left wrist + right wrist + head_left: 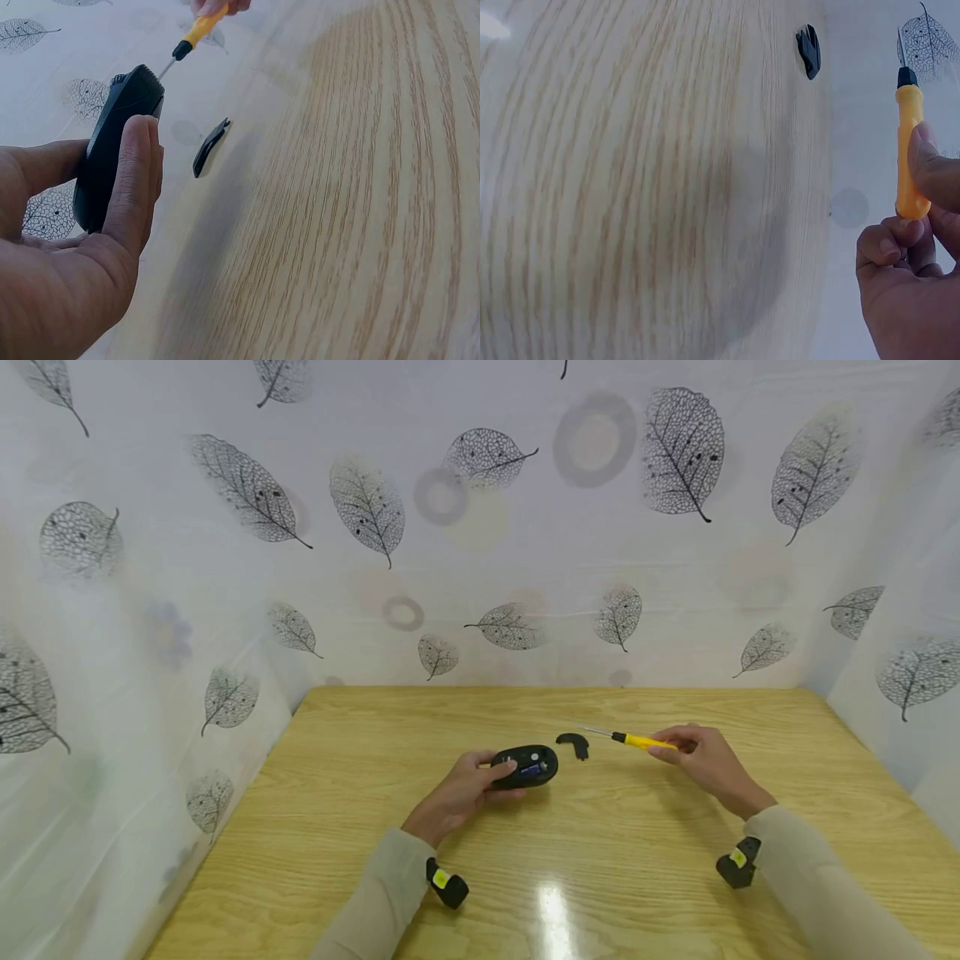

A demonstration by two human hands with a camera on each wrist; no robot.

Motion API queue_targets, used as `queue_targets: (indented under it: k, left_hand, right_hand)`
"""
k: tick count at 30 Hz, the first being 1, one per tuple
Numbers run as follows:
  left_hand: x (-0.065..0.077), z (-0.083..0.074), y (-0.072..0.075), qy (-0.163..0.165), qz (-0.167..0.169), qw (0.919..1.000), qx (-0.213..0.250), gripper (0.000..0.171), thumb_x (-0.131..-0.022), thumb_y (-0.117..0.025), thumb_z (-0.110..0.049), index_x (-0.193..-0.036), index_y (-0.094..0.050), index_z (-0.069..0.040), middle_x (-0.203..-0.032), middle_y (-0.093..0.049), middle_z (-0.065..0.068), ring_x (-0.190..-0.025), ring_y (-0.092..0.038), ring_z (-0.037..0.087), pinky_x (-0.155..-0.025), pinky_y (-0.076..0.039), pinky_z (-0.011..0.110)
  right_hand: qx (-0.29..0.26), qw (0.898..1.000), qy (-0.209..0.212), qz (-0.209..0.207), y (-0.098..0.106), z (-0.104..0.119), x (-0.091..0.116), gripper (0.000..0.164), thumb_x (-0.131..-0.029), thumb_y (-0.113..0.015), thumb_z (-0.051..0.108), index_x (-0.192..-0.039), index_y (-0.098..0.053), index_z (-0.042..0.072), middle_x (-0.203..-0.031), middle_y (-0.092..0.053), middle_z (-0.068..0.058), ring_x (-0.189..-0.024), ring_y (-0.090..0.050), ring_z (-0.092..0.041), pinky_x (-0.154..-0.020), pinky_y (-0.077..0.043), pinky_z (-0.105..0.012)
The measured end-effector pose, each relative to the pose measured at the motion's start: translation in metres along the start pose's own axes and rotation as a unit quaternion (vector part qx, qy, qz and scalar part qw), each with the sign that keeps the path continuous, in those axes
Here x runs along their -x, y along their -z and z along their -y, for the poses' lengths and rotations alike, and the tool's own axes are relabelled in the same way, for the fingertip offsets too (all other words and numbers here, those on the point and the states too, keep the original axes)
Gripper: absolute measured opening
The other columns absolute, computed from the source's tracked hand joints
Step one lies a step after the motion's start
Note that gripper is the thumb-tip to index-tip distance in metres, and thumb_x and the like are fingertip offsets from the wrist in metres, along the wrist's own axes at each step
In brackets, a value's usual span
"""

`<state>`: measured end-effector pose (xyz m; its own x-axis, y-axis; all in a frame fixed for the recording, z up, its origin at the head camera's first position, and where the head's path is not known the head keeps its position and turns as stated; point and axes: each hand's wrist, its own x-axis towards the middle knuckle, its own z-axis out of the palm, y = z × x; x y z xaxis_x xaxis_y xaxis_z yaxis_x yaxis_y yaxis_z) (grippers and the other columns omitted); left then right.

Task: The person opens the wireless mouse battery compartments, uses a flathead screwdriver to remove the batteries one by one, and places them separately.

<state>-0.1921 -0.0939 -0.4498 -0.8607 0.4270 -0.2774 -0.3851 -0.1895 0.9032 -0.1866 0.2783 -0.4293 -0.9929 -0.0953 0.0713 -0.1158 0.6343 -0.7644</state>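
Note:
My left hand (pixel 465 789) grips a black computer mouse (pixel 506 779), its underside turned up with the thumb lying across it. A blue battery (pixel 534 769) shows in the mouse's uncovered compartment. Fingers and thumb hold the mouse by its sides in the left wrist view (pixel 120 150). My right hand (pixel 708 764) pinches the yellow handle of a screwdriver (pixel 641 742), whose metal shaft points left toward the mouse and stands apart from it. Between the two hands, a curved black cover piece (pixel 576 744) lies on the table.
The wood-grain table (pixel 360 877) reaches back to a pale curtain (pixel 465 552) printed with dark leaves, which also hangs at both sides. Each sleeved wrist wears a small black camera, one on the left wrist (pixel 447 885) and one on the right (pixel 738 862).

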Motion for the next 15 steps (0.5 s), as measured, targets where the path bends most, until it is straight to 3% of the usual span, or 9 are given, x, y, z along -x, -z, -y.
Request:
queue_targets:
  k: [5,15]
  left_hand:
    - [0.001,0.000,0.000,0.003,-0.005,1.0000,0.000,0.053,-0.103,-0.062,-0.012,-0.147,-0.042,0.009,-0.139,-0.050,0.029,-0.107,-0.070,0.036,-0.095,-0.056,0.038]
    - [0.000,0.000,0.001,0.004,0.000,1.0000,0.004,0.055,-0.102,-0.062,-0.011,-0.149,-0.039,0.008,-0.140,-0.049,0.029,-0.109,-0.069,0.038,-0.095,-0.056,0.038]
  right_hand:
    - [0.012,1.000,-0.012,0.007,0.004,-0.006,0.000,0.041,-0.098,-0.070,0.031,-0.122,-0.070,-0.003,-0.115,-0.063,-0.019,-0.088,-0.055,-0.024,-0.066,-0.051,-0.026]
    - [0.032,0.999,-0.029,0.013,0.012,-0.019,0.003,0.039,-0.099,-0.070,0.024,-0.121,-0.068,-0.008,-0.101,-0.068,-0.014,-0.084,-0.058,-0.021,-0.064,-0.049,-0.027]
